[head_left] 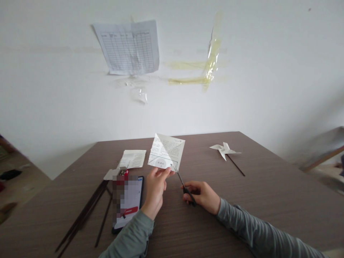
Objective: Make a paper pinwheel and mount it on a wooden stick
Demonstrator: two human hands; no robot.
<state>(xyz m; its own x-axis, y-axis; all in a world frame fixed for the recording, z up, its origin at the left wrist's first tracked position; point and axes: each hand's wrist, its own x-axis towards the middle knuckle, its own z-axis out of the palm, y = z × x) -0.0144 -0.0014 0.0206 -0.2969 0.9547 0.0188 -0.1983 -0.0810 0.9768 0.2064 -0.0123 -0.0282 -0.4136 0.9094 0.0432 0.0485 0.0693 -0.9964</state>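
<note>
My left hand (156, 190) pinches the lower edge of a square sheet of printed paper (166, 148), held up above the table. Diagonal creases cross the sheet. Fingers of my right hand (202, 195) are wrapped round the black handles of a pair of scissors (189, 195). The scissor blades point up and left and meet the paper's lower right corner; whether they are cutting into it I cannot tell. To the right lies a paper pinwheel (225, 149) on a dark stick (236, 165).
On the left of the brown table (209, 233) lie a stack of paper squares (133, 158), several dark sticks (83, 211), a small open box (112, 174) and a phone (131, 206), partly pixelated. Behind stands a white wall with a taped printed sheet (129, 48).
</note>
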